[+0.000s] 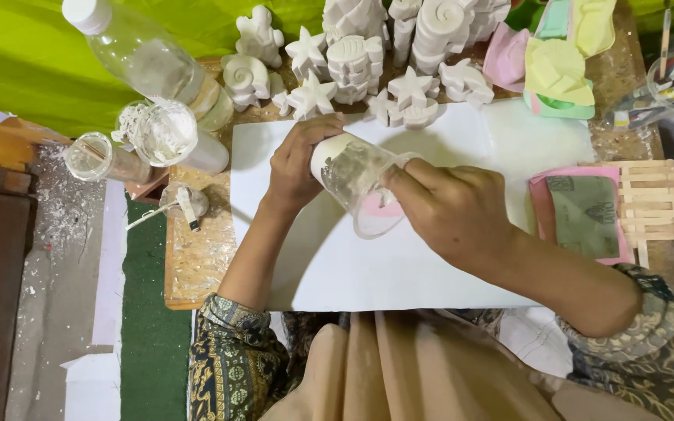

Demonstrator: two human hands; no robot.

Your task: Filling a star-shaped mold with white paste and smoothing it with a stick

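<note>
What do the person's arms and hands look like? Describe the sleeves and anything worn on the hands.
Both hands are bare: no gloves, and no rings or watch that I can make out on the left hand or the right hand. The forearms are uncovered. Each arm has a pushed-up sleeve of dark patterned fabric with gold and greenish batik-like motifs, the left sleeve and the right sleeve.
</note>
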